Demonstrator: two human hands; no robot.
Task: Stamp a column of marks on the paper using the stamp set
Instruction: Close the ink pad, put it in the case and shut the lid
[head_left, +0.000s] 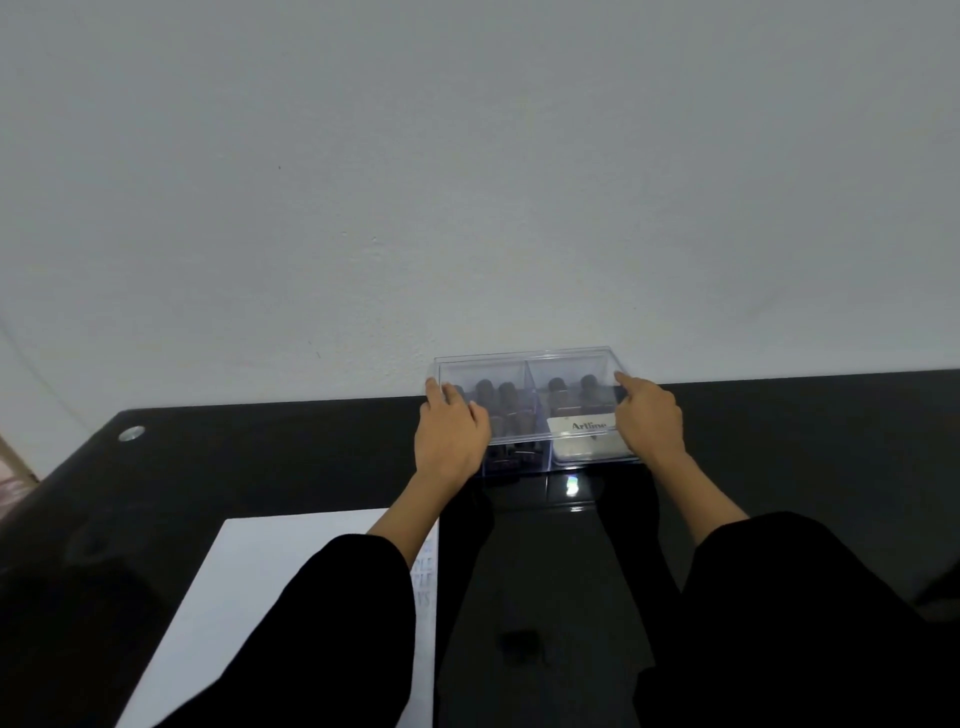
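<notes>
Box (531, 382), clear rigid rectangular plastic

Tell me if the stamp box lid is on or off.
On: the clear lid covers the stamps and Artline ink pad, left hand and right hand holding its ends. Fully seated or lifting: cannot tell.

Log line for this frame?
left hand: holds stamp set box, left end | right hand: holds right end | paper: near left, marks at right edge

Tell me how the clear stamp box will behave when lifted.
Likely rigid: the clear stamp box keeps straight hard-plastic edges. Probably slippery: glossy walls, so left hand and right hand grip opposite ends. Stamps inside may rattle or shift if tilted.
</notes>
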